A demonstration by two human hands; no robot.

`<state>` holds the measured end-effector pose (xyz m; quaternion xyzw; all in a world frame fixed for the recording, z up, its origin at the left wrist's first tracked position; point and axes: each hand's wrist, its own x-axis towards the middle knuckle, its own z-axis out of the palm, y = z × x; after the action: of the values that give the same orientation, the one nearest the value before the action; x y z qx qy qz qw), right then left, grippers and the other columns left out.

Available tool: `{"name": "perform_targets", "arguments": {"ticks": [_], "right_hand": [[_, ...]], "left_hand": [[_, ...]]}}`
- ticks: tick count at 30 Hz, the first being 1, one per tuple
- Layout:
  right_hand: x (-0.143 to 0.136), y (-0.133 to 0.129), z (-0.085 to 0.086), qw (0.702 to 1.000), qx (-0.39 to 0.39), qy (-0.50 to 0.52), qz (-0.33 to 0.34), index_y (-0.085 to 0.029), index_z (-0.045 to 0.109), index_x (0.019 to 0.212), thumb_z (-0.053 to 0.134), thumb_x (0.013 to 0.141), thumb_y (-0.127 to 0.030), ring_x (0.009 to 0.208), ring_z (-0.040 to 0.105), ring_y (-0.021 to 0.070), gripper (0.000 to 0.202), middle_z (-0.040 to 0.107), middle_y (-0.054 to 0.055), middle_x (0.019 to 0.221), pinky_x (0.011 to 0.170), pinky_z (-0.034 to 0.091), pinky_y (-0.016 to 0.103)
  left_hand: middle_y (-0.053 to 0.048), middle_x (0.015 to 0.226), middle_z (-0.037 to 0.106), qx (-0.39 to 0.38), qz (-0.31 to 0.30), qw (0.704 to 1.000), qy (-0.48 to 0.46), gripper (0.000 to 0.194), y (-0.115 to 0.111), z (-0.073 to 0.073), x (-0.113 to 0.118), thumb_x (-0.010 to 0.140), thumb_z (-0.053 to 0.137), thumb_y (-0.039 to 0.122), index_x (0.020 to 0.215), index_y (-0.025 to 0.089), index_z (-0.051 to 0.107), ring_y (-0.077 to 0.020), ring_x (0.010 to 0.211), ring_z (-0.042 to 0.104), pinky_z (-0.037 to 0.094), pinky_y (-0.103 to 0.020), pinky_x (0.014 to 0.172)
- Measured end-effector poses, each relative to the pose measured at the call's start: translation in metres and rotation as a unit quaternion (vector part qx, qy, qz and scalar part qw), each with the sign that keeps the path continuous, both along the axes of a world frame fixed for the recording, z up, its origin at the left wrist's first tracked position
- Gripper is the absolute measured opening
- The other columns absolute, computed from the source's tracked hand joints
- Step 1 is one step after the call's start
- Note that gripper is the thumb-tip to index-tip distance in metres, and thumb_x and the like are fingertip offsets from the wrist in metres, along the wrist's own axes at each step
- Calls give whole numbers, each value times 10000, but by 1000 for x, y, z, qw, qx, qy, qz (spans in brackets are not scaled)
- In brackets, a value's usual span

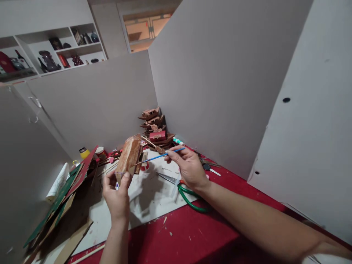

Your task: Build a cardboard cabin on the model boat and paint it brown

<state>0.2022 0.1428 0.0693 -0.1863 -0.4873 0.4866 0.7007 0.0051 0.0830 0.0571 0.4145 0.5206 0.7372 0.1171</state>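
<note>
My left hand [117,190] grips the lower end of a brown, wood-like curved piece [129,153], its thumb on the near edge. The piece is tilted, with streaky reddish-brown and paler areas on its face. In my right hand [187,165] is a thin blue brush [159,157], pinched between thumb and fingers. The brush tip points left and meets or nearly meets the lower right part of the brown piece. Behind the piece, small wooden slats are partly hidden.
Green-handled scissors [189,200] lie on a white sheet [150,212] over the red table [176,242]. Stacked model boats [154,124] stand in the back corner. Cardboard pieces [66,198], a white roll [58,181] and a yellow bottle [84,153] are at left. Grey panels enclose the back and right.
</note>
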Motion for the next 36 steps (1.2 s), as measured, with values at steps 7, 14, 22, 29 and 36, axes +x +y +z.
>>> {"name": "perform_targets", "arguments": {"ticks": [7, 14, 22, 29, 36], "right_hand": [[1, -6, -1, 1000, 4, -29, -3, -196, 657, 795, 733, 770, -346, 611, 644, 109, 170, 710, -8, 662, 624, 522, 233], [2, -12, 1, 997, 23, -61, -34, -195, 652, 791, 722, 776, -354, 601, 663, 124, 174, 716, 3, 651, 605, 539, 240], [6, -13, 0, 992, 58, -75, -87, -209, 660, 809, 692, 812, -319, 625, 654, 120, 114, 705, -4, 673, 614, 535, 236], [4, -16, -4, 989, 81, -89, -84, -212, 667, 818, 696, 808, -305, 640, 654, 127, 97, 688, -4, 693, 624, 533, 251], [5, -13, -5, 983, 91, -97, -123, -222, 674, 826, 678, 831, -287, 660, 664, 123, 65, 707, -10, 707, 650, 538, 247]], "left_hand": [[-7, 882, 637, 2, -47, 996, -74, 386, -2, 3, 4, 663, 779, 384, 946, 195, 595, -159, 798, 601, 485, -289, 719], [11, 832, 658, -1, -46, 993, -106, 368, -4, 6, 8, 635, 805, 354, 904, 182, 623, -132, 764, 604, 463, -252, 720], [11, 832, 670, -2, -57, 990, -130, 365, -3, 7, 8, 624, 816, 339, 895, 177, 634, -132, 774, 621, 465, -249, 723], [7, 834, 669, -4, -66, 989, -129, 366, -3, 6, 9, 622, 821, 332, 894, 174, 635, -133, 780, 625, 464, -259, 744], [8, 783, 648, -20, -103, 980, -168, 386, -1, 4, 9, 606, 836, 339, 879, 160, 631, -108, 705, 589, 433, -223, 656]]}}
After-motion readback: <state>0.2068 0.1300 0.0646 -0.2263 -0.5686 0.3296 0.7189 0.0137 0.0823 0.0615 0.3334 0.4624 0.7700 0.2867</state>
